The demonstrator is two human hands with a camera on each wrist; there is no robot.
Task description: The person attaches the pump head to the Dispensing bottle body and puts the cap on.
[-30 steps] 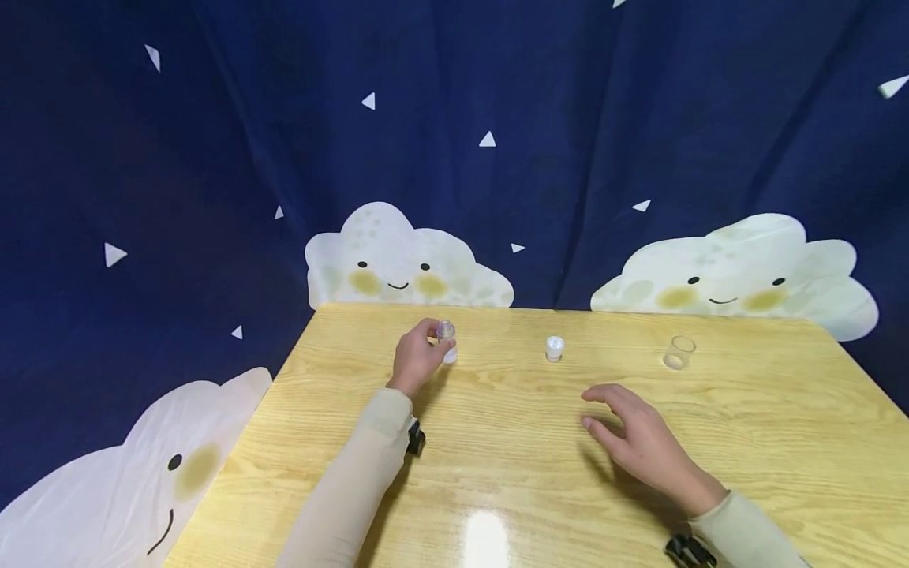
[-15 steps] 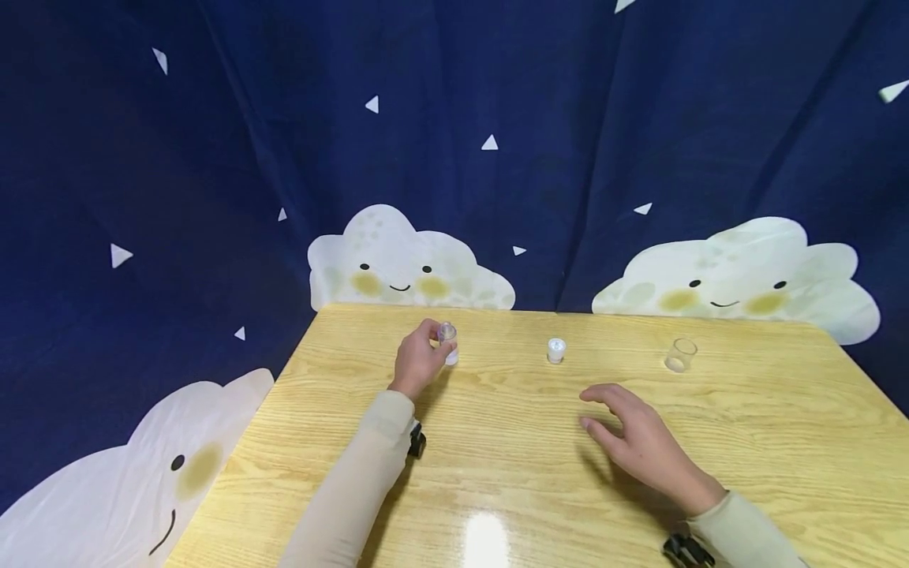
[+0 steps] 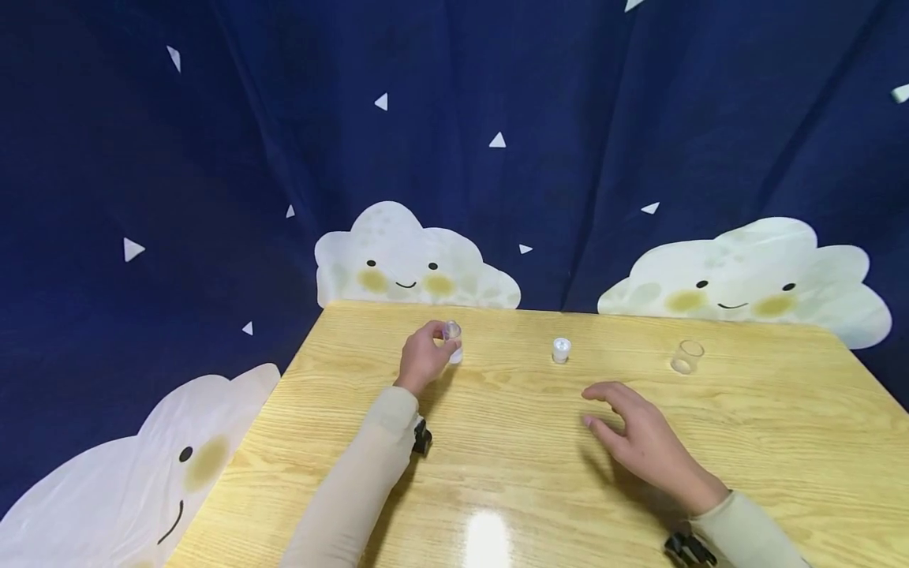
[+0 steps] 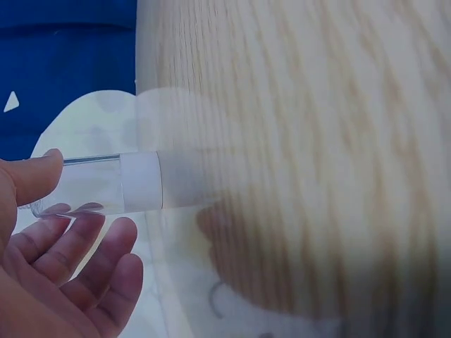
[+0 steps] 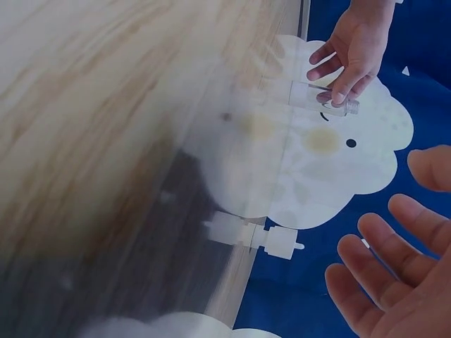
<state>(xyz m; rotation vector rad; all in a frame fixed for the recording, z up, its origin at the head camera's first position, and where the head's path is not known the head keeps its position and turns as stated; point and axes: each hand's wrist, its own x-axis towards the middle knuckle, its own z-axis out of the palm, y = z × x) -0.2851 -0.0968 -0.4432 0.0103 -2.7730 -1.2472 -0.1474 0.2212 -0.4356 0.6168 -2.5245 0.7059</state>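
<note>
A clear bottle with a white lower band [image 4: 141, 182] stands upright at the table's back left. My left hand [image 3: 424, 359] pinches its upper part between thumb and fingers; the left wrist view shows the white end against the tabletop. My right hand [image 3: 646, 442] hovers over the table at the right, fingers loosely bent and apart, holding nothing. Beyond it, a small white piece [image 3: 561, 350] stands between the hands; a thin tip shows on it [image 5: 282, 242] in the right wrist view. Farther right is a clear open cylinder [image 3: 686, 357].
The light wooden table [image 3: 525, 442] reflects a bright light near its front. Behind it hangs a dark blue curtain [image 3: 440, 181] with white clouds and triangles, reaching down along the table's left side.
The head view has shifted slightly, so the things on the table appear a little farther right. The left hand keeps its pinch on the bottle, and the right hand stays much the same.
</note>
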